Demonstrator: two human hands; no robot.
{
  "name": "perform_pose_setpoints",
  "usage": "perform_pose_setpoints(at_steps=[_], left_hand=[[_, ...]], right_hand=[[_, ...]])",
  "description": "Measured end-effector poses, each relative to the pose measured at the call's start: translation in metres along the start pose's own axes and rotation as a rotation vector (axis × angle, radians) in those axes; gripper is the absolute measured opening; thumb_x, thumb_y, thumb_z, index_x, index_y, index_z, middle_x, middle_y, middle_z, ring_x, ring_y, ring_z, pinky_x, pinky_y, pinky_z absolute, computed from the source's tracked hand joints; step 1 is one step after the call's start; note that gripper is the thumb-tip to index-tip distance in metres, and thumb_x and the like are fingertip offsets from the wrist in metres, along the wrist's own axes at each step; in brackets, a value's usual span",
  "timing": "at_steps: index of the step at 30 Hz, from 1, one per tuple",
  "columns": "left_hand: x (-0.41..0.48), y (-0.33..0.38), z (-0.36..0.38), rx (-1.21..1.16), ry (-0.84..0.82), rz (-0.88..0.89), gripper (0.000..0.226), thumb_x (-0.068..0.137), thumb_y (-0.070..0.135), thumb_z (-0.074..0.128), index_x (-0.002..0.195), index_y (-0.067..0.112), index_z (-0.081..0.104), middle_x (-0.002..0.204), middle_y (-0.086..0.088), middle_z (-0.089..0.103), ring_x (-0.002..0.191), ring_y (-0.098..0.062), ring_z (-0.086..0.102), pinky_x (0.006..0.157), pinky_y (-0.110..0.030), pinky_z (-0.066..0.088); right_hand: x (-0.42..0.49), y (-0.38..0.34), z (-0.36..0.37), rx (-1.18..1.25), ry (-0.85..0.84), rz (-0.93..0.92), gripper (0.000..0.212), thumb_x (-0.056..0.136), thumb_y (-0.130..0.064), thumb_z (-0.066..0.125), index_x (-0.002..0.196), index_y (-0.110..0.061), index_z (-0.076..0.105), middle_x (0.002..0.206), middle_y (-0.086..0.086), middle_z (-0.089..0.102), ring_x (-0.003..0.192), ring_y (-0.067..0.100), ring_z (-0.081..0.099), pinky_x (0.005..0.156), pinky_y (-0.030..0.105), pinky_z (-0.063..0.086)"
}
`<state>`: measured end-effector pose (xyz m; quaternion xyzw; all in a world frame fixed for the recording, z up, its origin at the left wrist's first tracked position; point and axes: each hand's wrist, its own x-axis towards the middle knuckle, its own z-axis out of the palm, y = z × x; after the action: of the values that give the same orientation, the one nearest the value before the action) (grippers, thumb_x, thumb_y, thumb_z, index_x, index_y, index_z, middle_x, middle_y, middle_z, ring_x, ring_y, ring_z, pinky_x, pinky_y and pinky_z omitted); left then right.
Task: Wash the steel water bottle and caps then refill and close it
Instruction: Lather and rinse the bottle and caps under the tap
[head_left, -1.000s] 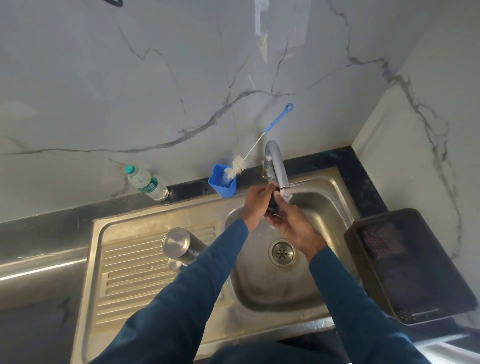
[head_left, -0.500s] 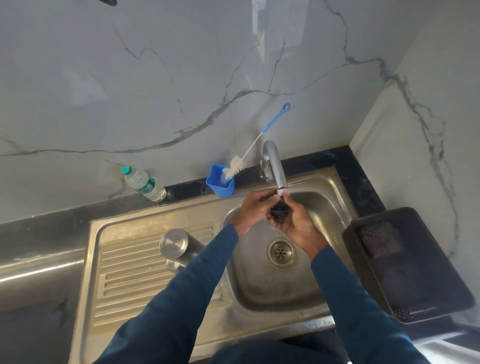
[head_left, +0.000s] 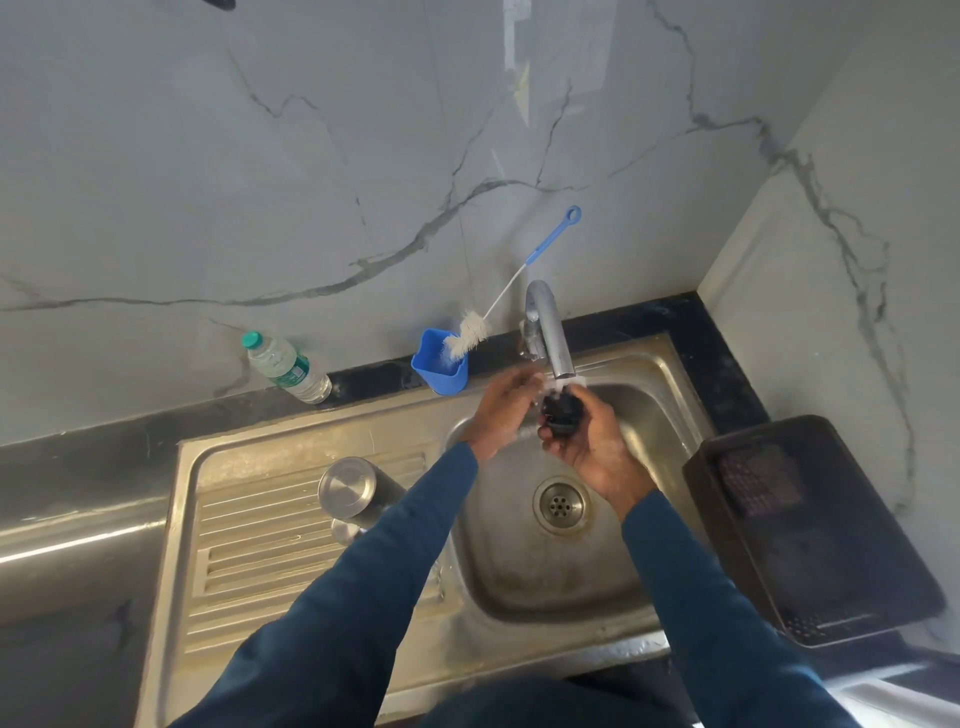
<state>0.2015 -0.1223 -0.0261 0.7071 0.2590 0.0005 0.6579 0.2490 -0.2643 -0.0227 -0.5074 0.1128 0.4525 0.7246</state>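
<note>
Item: small black plastic inner cap (head_left: 560, 413). Held over the far side of the stainless-steel sink basin (head_left: 524, 587), directly below the spout of the chrome tap (head_left: 549, 335), with running water falling on it. The right hand (head_left: 589, 441) cupped it from below, fingers curled round it in a closed grip. The left hand (head_left: 506, 408) lay against the cap's left side; whether its fingers pinched the cap or only rubbed it could not be told.

Item: cylindrical steel water bottle (head_left: 358, 491). Stood on the ribbed drainboard (head_left: 249, 551) at the left of the basin, near the drainboard's right edge, flat steel end towards the camera, partly hidden by the left blue sleeve (head_left: 363, 582). A smaller round steel piece (head_left: 345, 531), probably the outer cap, sat just beside it on the near side.

Other items: blue plastic cup (head_left: 439, 364) at the back edge of the sink, holding a white-bristled bottle brush with a blue handle (head_left: 519, 280) that leaned on the marble wall; clear plastic water bottle with a green lid (head_left: 285, 366) on the dark surface at the back left; black plastic crate (head_left: 810, 530) at the right edge.

Step in hand, as judged: rinsing the inner cap. The bottle was neither filled nor closed.

Next move, as judged: turn the cap under the stream so every face was rinsed, then set it on the drainboard and take up the bottle or the steel piece.
</note>
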Motion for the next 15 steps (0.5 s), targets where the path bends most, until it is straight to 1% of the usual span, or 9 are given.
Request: perform_pose_setpoints(at_steps=[2, 4, 5, 7, 9, 10, 12, 14, 15], left_hand=[[0.011, 0.008, 0.0, 0.098, 0.108, -0.008, 0.016, 0.108, 0.018, 0.051, 0.121, 0.009, 0.057, 0.107, -0.006, 0.062, 0.095, -0.016, 0.059, 0.086, -0.035, 0.051], [0.024, 0.015, 0.001, 0.22, 0.111, -0.014, 0.007, 0.105, 0.014, 0.048, 0.109, 0.012, 0.053, 0.097, -0.003, 0.058, 0.087, -0.019, 0.055, 0.077, -0.033, 0.05], [0.03, 0.019, 0.001, 0.265, 0.099, -0.022, 0.009, 0.104, 0.013, 0.046, 0.106, 0.012, 0.055, 0.096, -0.004, 0.061, 0.088, -0.021, 0.058, 0.079, -0.035, 0.053], [0.041, 0.018, 0.006, 0.296, 0.101, -0.03, 0.018, 0.102, 0.013, 0.045, 0.106, 0.012, 0.063, 0.1, -0.005, 0.069, 0.097, -0.022, 0.066, 0.09, -0.044, 0.058], [0.044, 0.017, 0.016, 0.297, 0.155, -0.031, 0.015, 0.101, 0.013, 0.049, 0.105, 0.012, 0.063, 0.099, -0.004, 0.069, 0.096, -0.022, 0.067, 0.089, -0.046, 0.059], [0.044, 0.016, 0.019, 0.294, 0.205, -0.048, 0.013, 0.1, 0.012, 0.052, 0.108, 0.011, 0.061, 0.1, -0.002, 0.066, 0.094, -0.021, 0.064, 0.084, -0.041, 0.059], [0.045, 0.011, 0.022, 0.244, 0.282, -0.122, 0.025, 0.097, 0.006, 0.057, 0.122, 0.007, 0.055, 0.109, -0.001, 0.06, 0.099, -0.018, 0.057, 0.08, -0.031, 0.051], [0.051, 0.006, 0.019, 0.183, 0.274, -0.233, 0.039, 0.096, 0.003, 0.056, 0.134, 0.006, 0.048, 0.123, -0.004, 0.057, 0.11, -0.021, 0.055, 0.086, -0.034, 0.048], [0.054, 0.005, 0.018, 0.165, 0.249, -0.271, 0.039, 0.098, 0.003, 0.053, 0.137, 0.003, 0.046, 0.124, -0.007, 0.057, 0.111, -0.022, 0.055, 0.088, -0.034, 0.048]], right_hand=[[0.003, -0.002, 0.0, 0.002, 0.0, 0.012, 0.039, 0.102, -0.043, 0.058, 0.105, -0.005, 0.065, 0.083, 0.014, 0.065, 0.063, 0.022, 0.056, 0.049, 0.03, 0.047], [0.004, -0.004, 0.003, -0.005, 0.012, 0.027, 0.036, 0.1, -0.043, 0.063, 0.104, -0.007, 0.064, 0.081, 0.012, 0.066, 0.062, 0.021, 0.056, 0.048, 0.028, 0.047], [0.005, -0.005, 0.004, -0.007, 0.021, 0.033, 0.035, 0.099, -0.042, 0.064, 0.105, -0.008, 0.063, 0.079, 0.012, 0.067, 0.061, 0.02, 0.056, 0.047, 0.027, 0.047], [0.006, -0.004, 0.006, 0.005, 0.027, 0.034, 0.033, 0.099, -0.038, 0.065, 0.109, -0.007, 0.062, 0.079, 0.012, 0.067, 0.059, 0.019, 0.057, 0.046, 0.026, 0.048], [0.007, -0.005, 0.007, 0.026, 0.041, 0.027, 0.036, 0.098, -0.035, 0.067, 0.116, -0.005, 0.061, 0.08, 0.012, 0.067, 0.058, 0.018, 0.058, 0.046, 0.026, 0.049], [0.006, -0.005, 0.007, 0.029, 0.048, 0.023, 0.036, 0.098, -0.035, 0.067, 0.117, -0.004, 0.061, 0.081, 0.011, 0.067, 0.057, 0.018, 0.058, 0.046, 0.026, 0.049], [0.007, -0.005, 0.006, 0.031, 0.06, 0.027, 0.036, 0.098, -0.037, 0.067, 0.113, -0.005, 0.062, 0.081, 0.011, 0.067, 0.057, 0.017, 0.057, 0.046, 0.026, 0.048], [0.007, -0.005, 0.005, 0.037, 0.069, 0.045, 0.037, 0.097, -0.04, 0.068, 0.112, -0.008, 0.063, 0.082, 0.011, 0.068, 0.059, 0.018, 0.058, 0.047, 0.026, 0.049], [0.008, -0.005, 0.004, 0.033, 0.069, 0.051, 0.037, 0.097, -0.041, 0.069, 0.114, -0.009, 0.062, 0.083, 0.011, 0.068, 0.06, 0.018, 0.058, 0.049, 0.027, 0.049]])
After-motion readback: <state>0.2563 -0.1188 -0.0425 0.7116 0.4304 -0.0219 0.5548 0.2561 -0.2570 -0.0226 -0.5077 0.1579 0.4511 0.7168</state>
